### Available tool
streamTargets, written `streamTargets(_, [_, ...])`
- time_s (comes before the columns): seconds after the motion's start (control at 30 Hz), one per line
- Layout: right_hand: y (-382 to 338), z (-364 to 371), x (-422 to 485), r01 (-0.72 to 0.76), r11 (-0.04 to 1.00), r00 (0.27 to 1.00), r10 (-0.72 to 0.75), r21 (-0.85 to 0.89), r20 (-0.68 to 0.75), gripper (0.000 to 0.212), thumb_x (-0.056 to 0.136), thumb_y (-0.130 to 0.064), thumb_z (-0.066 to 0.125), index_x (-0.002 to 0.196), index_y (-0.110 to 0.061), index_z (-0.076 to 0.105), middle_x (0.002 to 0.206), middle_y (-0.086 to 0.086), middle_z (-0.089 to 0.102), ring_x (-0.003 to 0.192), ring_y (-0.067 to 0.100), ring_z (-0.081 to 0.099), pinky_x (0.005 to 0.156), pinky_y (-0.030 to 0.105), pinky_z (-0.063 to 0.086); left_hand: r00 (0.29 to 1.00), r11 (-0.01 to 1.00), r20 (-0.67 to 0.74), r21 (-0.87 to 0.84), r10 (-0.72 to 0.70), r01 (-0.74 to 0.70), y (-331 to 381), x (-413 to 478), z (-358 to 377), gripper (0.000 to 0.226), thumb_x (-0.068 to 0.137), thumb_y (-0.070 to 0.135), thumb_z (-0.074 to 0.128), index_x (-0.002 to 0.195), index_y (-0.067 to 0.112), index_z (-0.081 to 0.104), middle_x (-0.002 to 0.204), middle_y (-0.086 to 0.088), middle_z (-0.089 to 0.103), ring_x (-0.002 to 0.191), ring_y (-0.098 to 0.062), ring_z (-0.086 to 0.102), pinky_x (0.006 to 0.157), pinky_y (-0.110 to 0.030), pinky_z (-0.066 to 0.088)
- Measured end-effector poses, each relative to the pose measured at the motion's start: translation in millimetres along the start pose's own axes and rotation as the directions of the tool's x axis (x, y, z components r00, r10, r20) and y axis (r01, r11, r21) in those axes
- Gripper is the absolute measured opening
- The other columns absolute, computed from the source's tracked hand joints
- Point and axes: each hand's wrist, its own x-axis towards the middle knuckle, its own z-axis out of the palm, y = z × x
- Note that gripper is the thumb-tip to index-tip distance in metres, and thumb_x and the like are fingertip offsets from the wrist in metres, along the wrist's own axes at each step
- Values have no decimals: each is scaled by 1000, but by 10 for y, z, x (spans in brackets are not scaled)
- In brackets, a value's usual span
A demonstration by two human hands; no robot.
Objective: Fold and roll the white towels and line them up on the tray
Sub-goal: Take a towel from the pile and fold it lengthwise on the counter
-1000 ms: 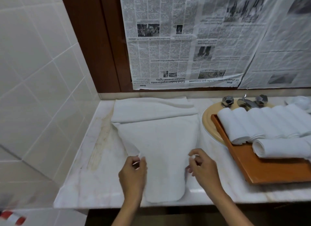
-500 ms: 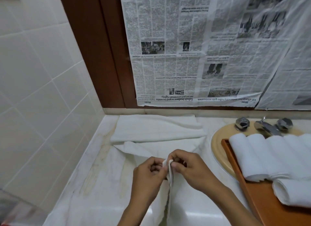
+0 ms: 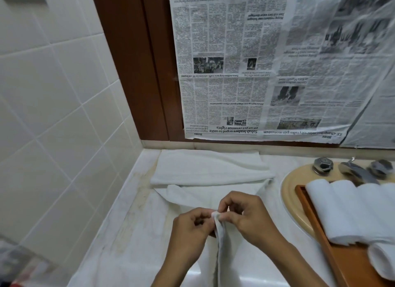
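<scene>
A white towel (image 3: pixel 205 196) lies on the marble counter, its near part lifted and gathered into a hanging fold. My left hand (image 3: pixel 190 229) and my right hand (image 3: pixel 250 218) meet above the counter and both pinch the towel's two near corners together. A second folded white towel (image 3: pixel 209 168) lies flat behind it against the wall. At the right, a brown wooden tray (image 3: pixel 316 229) carries several rolled white towels (image 3: pixel 333 209) in a row, with one more roll (image 3: pixel 382 263) lying crosswise in front of them.
The tray rests over a beige sink basin (image 3: pixel 288 192) with a metal tap and knobs (image 3: pixel 352 169) behind it. Newspaper sheets (image 3: pixel 256 73) cover the wall panel above. Tiled wall (image 3: pixel 53 115) bounds the counter (image 3: pixel 128 233) on the left.
One second ago my hands held the towel's near corners apart on the counter. They brought both corners together in the middle and lifted them, and the view moved closer.
</scene>
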Motion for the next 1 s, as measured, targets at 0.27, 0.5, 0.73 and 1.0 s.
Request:
streamTargets(0.27, [22,159,-5,-12,1000,1000,13,-16,29,14,70,-12,72,71,-24,67,71,-12,61,67,7,55,65,19,44,998,999,61,-42,-1,4,-35,5,-198,10,88,3,67,86,7,76,73,-7,74,69,-18,72,58,-13,44])
streamTargets(0.5, [98,311,26,-132,989,990,128,-69,-55,26,73,-3,80,61,-20,64,65,-10,62,63,5,51,61,15,40,998,998,50,-41,-41,43,-66,0,-330,13,92,13,65,87,8,75,73,-7,74,72,-16,72,61,-12,46])
streamTargets(0.73, [160,394,-22,40,987,999,-41,-157,-7,20,69,-29,71,60,-40,56,71,-18,59,83,4,44,70,11,33,999,999,26,-5,-36,36,-73,49,-332,19,74,15,85,77,1,73,69,-10,72,61,-18,68,62,-22,53])
streamTargets(1.0, [279,493,-106,125,990,991,-121,-66,59,11,75,-28,68,71,-29,58,96,-13,61,98,11,52,77,15,40,982,955,190,293,-14,-43,-72,124,-513,20,71,29,88,74,15,73,69,-3,73,66,-18,71,66,-27,56])
